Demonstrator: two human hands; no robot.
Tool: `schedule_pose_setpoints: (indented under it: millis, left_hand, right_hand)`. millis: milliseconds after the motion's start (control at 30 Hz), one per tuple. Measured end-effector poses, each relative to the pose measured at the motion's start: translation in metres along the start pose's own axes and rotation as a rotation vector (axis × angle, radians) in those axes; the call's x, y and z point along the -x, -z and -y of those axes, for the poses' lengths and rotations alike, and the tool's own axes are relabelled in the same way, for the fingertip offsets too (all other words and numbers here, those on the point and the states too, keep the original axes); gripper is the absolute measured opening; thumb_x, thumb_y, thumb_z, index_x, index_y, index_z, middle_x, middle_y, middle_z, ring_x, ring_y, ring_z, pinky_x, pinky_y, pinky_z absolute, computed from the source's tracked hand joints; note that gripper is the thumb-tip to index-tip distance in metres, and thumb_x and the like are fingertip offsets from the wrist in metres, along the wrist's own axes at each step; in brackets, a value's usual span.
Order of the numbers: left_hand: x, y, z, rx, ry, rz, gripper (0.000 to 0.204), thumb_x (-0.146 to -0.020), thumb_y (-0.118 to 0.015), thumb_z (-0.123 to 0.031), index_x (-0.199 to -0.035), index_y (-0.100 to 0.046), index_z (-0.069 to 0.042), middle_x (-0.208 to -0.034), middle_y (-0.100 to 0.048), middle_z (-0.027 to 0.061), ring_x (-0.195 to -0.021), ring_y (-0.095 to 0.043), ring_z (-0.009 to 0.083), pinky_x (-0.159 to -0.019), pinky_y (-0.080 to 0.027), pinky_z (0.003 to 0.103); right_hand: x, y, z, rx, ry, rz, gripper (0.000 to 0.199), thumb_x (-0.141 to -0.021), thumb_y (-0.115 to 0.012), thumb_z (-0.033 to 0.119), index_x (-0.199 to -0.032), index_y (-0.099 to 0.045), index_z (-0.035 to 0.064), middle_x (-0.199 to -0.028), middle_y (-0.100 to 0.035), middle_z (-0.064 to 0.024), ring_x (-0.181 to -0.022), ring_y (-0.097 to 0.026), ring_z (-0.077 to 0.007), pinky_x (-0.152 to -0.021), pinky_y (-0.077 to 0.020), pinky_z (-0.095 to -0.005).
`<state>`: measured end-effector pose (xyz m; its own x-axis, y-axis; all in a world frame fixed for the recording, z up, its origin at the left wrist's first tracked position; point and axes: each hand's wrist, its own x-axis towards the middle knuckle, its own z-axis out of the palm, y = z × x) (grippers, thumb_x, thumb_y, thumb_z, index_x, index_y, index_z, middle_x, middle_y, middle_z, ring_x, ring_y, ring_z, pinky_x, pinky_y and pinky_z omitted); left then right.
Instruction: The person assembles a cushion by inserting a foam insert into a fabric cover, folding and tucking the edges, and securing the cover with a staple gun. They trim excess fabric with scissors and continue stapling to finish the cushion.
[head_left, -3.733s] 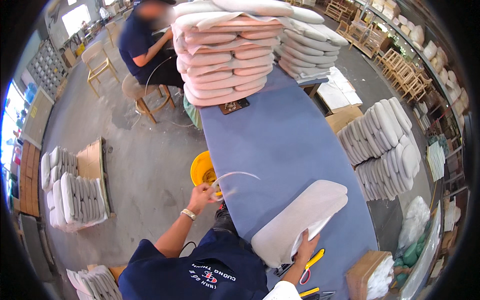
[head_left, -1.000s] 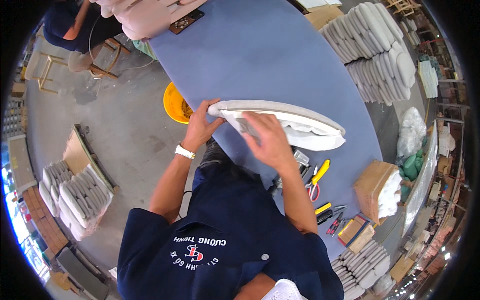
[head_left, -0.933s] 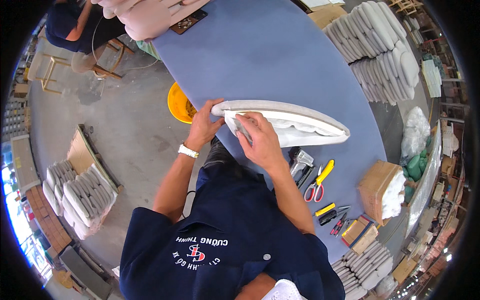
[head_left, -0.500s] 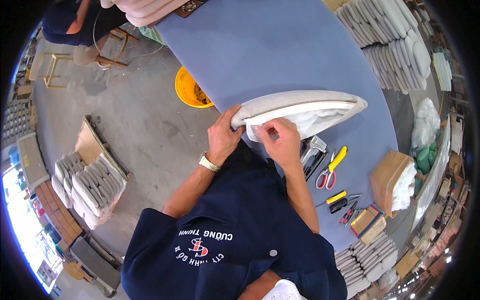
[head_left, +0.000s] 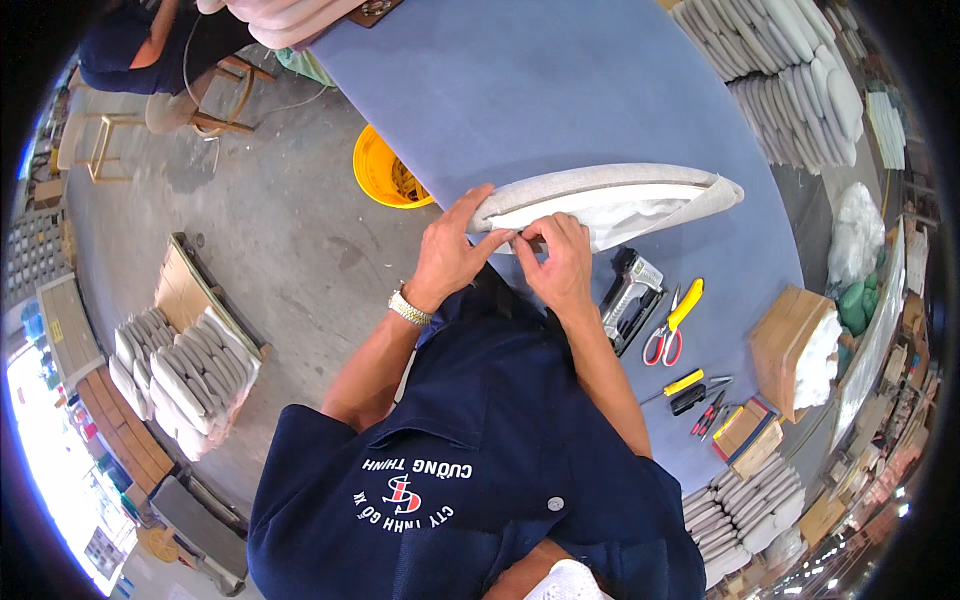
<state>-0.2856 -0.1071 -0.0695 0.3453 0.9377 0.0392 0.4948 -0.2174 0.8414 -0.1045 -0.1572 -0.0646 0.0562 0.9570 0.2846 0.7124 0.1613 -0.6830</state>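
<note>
Since the picture from 3.7 seconds ago, the left hand (head_left: 450, 253) has come across from beside the round yellow plastic bucket (head_left: 373, 160), and the long light-grey fabric cushion (head_left: 600, 182) has gone from lying slanted to tipped up, its white-lined underside toward the wearer. That cushion sits at the near left side of the blue-grey counter (head_left: 560, 100). The left hand's grip is closed around its left end, fingers behind and thumb stretched along the front. The right hand (head_left: 562, 275) meets that thumb there, its grip pinching the cushion's loose lining between thumb and fingers, though the fingertips hide exactly how much.

Just right of the right hand I see a silver-and-black staple gun (head_left: 633, 295), then scissors with yellow-and-red handles (head_left: 684, 306). Farther right stands an open brown cardboard box (head_left: 780, 340) of white stuffing (head_left: 821, 358). A person in dark clothes (head_left: 120, 55) sits at upper left.
</note>
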Motion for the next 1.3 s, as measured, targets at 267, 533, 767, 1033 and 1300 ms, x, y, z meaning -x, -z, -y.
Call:
schedule_pose_setpoints:
  millis: [267, 533, 767, 1033, 1300]
  left_hand:
    - [-0.006, 0.007, 0.016, -0.024, -0.003, 0.069, 0.061, -0.087, -0.082, -0.027, -0.139, -0.062, -0.003, -0.124, -0.071, 0.0236, -0.111, -0.072, 0.0345, -0.094, -0.055, 0.039]
    - [-0.013, 0.009, 0.014, -0.017, -0.151, 0.056, 0.051, -0.089, -0.079, -0.023, -0.135, -0.065, -0.006, -0.138, -0.066, 0.0132, -0.125, -0.065, 0.0311, -0.1, -0.055, 0.039]
    - [-0.016, 0.01, 0.009, 0.003, -0.191, 0.05, 0.05, -0.087, -0.077, -0.013, -0.136, -0.065, -0.008, -0.139, -0.066, 0.0131, -0.125, -0.065, 0.0313, -0.099, -0.055, 0.038]
    - [-0.014, 0.009, 0.007, -0.016, -0.236, 0.034, 0.055, -0.084, -0.077, -0.003, -0.137, -0.065, -0.01, -0.139, -0.066, 0.0118, -0.126, -0.064, 0.0324, -0.099, -0.056, 0.039]
    - [-0.011, 0.006, 0.007, -0.12, -0.32, 0.007, 0.06, -0.083, -0.08, -0.007, -0.14, -0.063, -0.013, -0.138, -0.067, 0.0103, -0.12, -0.068, 0.0296, -0.094, -0.059, 0.038]
  right_hand:
    - [-0.002, -0.006, -0.004, -0.026, 0.018, -0.035, 0.018, -0.082, -0.08, 0.015, -0.082, -0.062, 0.0123, -0.08, -0.058, -0.0015, -0.079, -0.057, -0.0262, -0.075, -0.0383, -0.0414]
    - [-0.004, -0.006, -0.006, -0.046, 0.037, -0.052, 0.019, -0.08, -0.081, 0.009, -0.081, -0.062, 0.0109, -0.077, -0.061, -0.0006, -0.075, -0.06, -0.0228, -0.075, -0.0405, -0.038]
    - [-0.009, 0.003, 0.001, -0.07, 0.022, -0.021, 0.015, -0.081, -0.08, 0.008, -0.084, -0.065, 0.0087, -0.078, -0.063, -0.0026, -0.077, -0.061, -0.0239, -0.076, -0.0446, -0.0382]
    - [0.0, 0.042, 0.018, -0.39, -0.093, 0.01, 0.014, -0.085, -0.077, 0.005, -0.098, -0.072, 0.0018, -0.095, -0.073, -0.0109, -0.089, -0.07, -0.025, -0.081, -0.0543, -0.0335]
    - [0.029, 0.076, -0.005, -0.408, -0.269, -0.163, 0.008, -0.092, -0.072, 0.003, -0.1, -0.072, -0.0005, -0.096, -0.073, -0.0088, -0.088, -0.068, -0.017, -0.082, -0.0533, -0.0296]
